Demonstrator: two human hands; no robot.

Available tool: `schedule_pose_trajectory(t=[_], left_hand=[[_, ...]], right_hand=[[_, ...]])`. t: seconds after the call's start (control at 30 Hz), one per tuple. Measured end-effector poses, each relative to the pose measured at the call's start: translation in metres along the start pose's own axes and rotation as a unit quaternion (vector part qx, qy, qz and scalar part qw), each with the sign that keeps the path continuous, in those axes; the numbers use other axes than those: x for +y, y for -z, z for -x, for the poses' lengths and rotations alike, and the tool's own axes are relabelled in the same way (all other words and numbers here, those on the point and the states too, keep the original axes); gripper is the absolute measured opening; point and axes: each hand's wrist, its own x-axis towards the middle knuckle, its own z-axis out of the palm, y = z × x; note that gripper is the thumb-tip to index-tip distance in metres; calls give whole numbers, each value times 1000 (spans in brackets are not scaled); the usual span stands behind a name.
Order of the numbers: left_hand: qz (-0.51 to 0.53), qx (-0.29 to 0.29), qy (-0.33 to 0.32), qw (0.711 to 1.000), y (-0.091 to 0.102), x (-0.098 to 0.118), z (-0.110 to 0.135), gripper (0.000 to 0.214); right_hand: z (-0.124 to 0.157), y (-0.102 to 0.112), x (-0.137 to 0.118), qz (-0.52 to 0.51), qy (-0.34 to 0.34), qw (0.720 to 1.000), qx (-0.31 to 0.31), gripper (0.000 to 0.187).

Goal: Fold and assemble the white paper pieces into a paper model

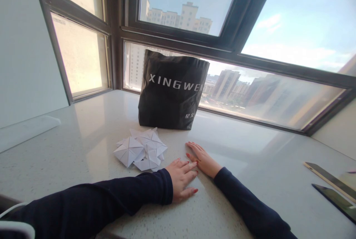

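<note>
Resting flat, empty, left hand (182, 179) & right hand (203, 159); sleeve may sweep folded papers (141, 152) at 10 o'clock.

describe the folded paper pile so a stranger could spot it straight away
Start at the black bag with white lettering standing on the pale stone counter by the window. Just in front of it, toward the person, lies the cluster of white folded paper pieces, beside the left hand. It is the only white, creased, pointed thing there.
</note>
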Motion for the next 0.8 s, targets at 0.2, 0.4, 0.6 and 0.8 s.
schedule_pose_trajectory(t=[0.2, 0.4, 0.6, 0.8], left_hand=[[2, -6, -2, 1000, 1, 1, 0, 47], [-5, -1, -4, 1000, 0, 0, 0, 47], [-8, 4, -6, 1000, -1, -1, 0, 47], [-3, 6, -2, 1000, -1, 0, 0, 46]], right_hand=[[0, 1, -1, 1, 5, 1000, -5, 40], [0, 0, 0, 1, 9, 1000, 7, 39], [0, -1, 0, 1, 19, 1000, 16, 38], [0, 0, 0, 3, 15, 1000, 14, 38]])
